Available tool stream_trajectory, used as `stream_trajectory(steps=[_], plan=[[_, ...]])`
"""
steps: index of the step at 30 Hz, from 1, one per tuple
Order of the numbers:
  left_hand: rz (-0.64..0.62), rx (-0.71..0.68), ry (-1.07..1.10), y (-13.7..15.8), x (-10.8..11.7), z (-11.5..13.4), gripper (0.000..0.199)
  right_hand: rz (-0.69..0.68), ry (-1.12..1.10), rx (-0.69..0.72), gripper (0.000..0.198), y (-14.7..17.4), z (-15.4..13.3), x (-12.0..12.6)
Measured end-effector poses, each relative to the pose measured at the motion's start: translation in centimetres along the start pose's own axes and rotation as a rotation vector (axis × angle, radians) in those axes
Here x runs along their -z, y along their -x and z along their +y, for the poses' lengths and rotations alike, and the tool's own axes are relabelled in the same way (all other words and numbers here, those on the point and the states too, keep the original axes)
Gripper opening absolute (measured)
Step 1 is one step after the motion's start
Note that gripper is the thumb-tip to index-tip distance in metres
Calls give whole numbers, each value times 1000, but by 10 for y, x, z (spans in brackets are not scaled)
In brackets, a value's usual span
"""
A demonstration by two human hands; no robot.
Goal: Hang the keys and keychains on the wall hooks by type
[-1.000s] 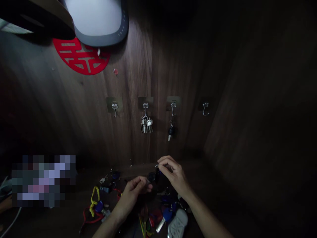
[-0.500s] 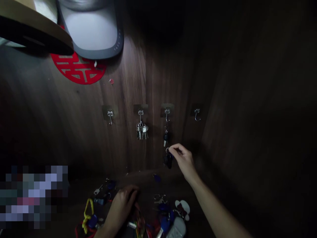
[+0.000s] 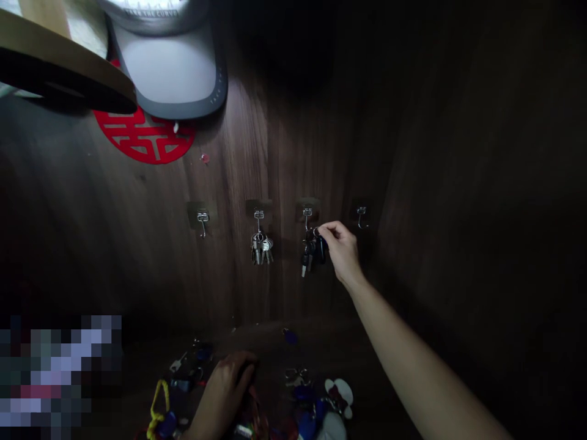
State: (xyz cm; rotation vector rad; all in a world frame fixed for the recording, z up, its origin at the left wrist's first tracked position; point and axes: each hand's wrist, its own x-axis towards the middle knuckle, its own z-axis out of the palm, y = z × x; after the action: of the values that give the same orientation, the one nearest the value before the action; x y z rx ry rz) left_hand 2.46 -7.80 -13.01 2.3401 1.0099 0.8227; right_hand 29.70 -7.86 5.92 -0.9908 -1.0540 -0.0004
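Observation:
My right hand (image 3: 340,250) pinches the ring of a dark key set (image 3: 322,247), right beside the third wall hook (image 3: 307,219). A black-headed key (image 3: 305,263) hangs from that hook, close against the held set. Whether the ring touches the hook I cannot tell. Low on the left, my left hand (image 3: 227,379) rests on the dark surface with fingers bent down; its fingertips are hard to see. Around it lie a loose silver key (image 3: 178,362), a yellow braided cord (image 3: 159,403) and several blue tags (image 3: 302,393).
A bunch of silver keys (image 3: 261,247) hangs on the second hook. The first hook (image 3: 203,223) and fourth hook (image 3: 362,218) hold nothing. A grey cap (image 3: 169,67) and red cut-out ornament (image 3: 147,142) are upper left. A white bow-shaped charm (image 3: 342,394) lies below.
My right hand has risen with the dark key set from below the third hook to beside it. My left hand stays in nearly the same place.

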Motion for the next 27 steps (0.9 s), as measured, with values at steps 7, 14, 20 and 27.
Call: stream_trajectory(steps=[7, 14, 20, 27], plan=[[-11, -12, 4, -2, 0, -1, 23, -40, 58, -43, 16, -6, 3, -7], [14, -30, -2, 0, 1, 1, 23, -50, 62, -84, 21, -1, 9, -7], [4, -26, 2, -2, 2, 3, 23, -91, 32, -188, 28, 14, 14, -1], [-34, -12, 8, -1, 2, 1, 24, -136, -9, -312, 32, 41, 29, 11]])
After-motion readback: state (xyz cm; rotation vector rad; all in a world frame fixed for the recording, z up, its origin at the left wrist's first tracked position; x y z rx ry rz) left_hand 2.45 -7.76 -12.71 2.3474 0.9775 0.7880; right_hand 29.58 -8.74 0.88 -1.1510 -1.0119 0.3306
